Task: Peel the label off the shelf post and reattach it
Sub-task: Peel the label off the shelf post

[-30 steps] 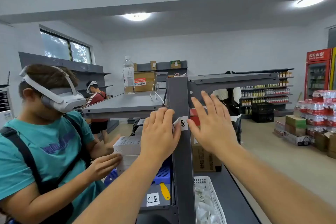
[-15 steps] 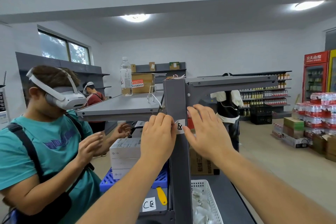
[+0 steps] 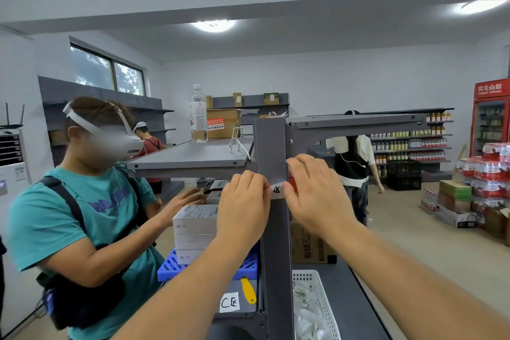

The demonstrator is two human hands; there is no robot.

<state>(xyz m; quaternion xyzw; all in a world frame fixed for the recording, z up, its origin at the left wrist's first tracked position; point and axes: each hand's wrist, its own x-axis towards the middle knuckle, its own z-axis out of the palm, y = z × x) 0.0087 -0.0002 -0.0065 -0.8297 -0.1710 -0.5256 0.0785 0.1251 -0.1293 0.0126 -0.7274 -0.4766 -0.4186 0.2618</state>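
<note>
A small white label (image 3: 276, 190) with black handwriting lies across the front of the grey shelf post (image 3: 271, 146), just below the top shelf. My left hand (image 3: 244, 207) covers the label's left end with its fingertips. My right hand (image 3: 317, 193) presses on the label's right end, fingers curled toward the post. Only the middle of the label shows between the two hands. Whether the label is stuck flat to the post I cannot tell.
A person in a teal shirt (image 3: 71, 218) with a headset stands close on the left, handling grey boxes (image 3: 194, 226) in a blue crate (image 3: 171, 268). A white basket (image 3: 317, 306) sits below right of the post. A water bottle (image 3: 198, 113) stands on the top shelf (image 3: 190, 154).
Both hands have closed in on the label. My right hand went from spread open beside the post to curled fingers on the label's right end. The label now lies flatter across the post.
</note>
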